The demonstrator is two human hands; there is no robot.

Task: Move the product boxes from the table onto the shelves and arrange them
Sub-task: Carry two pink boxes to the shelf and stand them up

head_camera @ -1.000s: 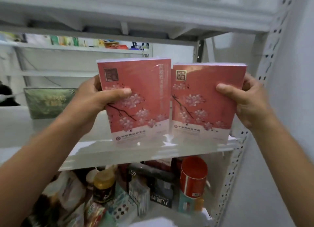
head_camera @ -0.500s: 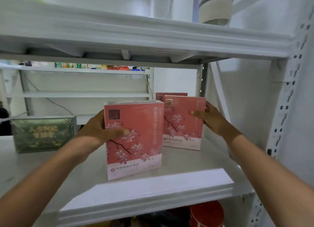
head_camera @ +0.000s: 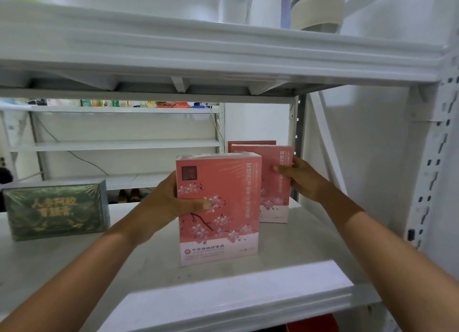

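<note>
White metal shelf (head_camera: 223, 294) fills your view. On its board at the left lies a green box (head_camera: 54, 210), well apart from the rest. Near the front edge the front pink box (head_camera: 223, 227) stands upright, and your left hand (head_camera: 171, 202) grips its left side with the thumb across its face. Behind and to the right is the rear pink box (head_camera: 275, 197), whose right edge your right hand (head_camera: 303, 180) pinches. A darker red box (head_camera: 250, 142) stands just behind it.

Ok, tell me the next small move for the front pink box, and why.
Probably slide the front pink box back with the left hand, level with the rear pink box the right hand holds: it stands well forward, near the shelf edge.
</note>
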